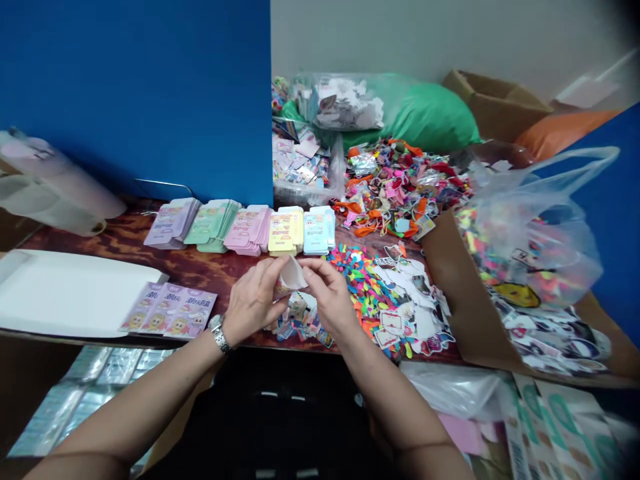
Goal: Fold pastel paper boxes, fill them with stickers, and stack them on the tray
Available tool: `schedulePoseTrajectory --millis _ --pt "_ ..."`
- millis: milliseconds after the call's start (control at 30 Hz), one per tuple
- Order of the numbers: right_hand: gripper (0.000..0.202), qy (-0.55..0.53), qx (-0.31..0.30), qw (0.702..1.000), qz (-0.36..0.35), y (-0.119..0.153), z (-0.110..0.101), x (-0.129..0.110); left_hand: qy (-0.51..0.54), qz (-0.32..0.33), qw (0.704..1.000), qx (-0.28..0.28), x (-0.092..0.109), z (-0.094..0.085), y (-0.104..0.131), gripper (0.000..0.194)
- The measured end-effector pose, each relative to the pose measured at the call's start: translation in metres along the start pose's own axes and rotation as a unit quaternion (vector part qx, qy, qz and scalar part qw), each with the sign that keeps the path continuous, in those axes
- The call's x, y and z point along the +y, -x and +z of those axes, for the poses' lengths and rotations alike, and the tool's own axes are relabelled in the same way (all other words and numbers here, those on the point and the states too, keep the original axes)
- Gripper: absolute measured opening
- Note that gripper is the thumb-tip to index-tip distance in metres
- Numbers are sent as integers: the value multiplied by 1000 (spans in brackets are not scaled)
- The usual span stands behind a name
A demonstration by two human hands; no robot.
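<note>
Both my hands meet over the front edge of a dark wooden table (200, 263). My left hand (255, 300), with a metal watch on the wrist, and my right hand (327, 293) pinch a small folded paper box (291, 275) between the fingertips. Under the hands lies a small heap of printed stickers (300, 323). Behind them stand stacks of flat box blanks, purple (170, 223), green (213, 225), pink (249, 230), yellow (285, 231) and blue (319, 230). Filled purple boxes (170, 310) lie in a row to the left.
A white tray (60, 293) lies at the left. Right of the hands are bright foam shapes (363, 273), white sticker cut-outs (410, 300), a toy pile (400, 187), a clear plastic bag (530, 247) in a cardboard box (450, 293). A blue partition (135, 93) stands behind.
</note>
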State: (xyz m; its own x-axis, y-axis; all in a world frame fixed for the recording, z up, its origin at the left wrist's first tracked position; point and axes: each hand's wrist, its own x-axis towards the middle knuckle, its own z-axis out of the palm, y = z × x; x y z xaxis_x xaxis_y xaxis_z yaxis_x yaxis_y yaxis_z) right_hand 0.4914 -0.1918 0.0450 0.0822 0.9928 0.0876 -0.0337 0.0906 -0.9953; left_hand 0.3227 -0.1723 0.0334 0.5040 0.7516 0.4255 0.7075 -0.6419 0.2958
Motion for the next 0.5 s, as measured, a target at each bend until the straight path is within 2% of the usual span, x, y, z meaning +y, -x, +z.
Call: schedulePoseTrajectory --millis 67,133,233,333,500 --pt "21 4 -10 1000 17 -3 -1 -2 -13 -17 1000 -7 3 2 0 88" --pt "19 63 -1 998 1 -3 -2 -5 -32 -29 999 -11 5 4 0 93" --pt "17 189 24 978 -85 1 -2 -8 -67 -31 997 -18 8 6 -1 97" --pt "24 248 35 952 -177 10 2 -4 -122 -35 991 -33 10 6 -2 101" --pt "44 295 57 927 -224 29 13 17 -159 -35 985 -63 15 8 -3 99"
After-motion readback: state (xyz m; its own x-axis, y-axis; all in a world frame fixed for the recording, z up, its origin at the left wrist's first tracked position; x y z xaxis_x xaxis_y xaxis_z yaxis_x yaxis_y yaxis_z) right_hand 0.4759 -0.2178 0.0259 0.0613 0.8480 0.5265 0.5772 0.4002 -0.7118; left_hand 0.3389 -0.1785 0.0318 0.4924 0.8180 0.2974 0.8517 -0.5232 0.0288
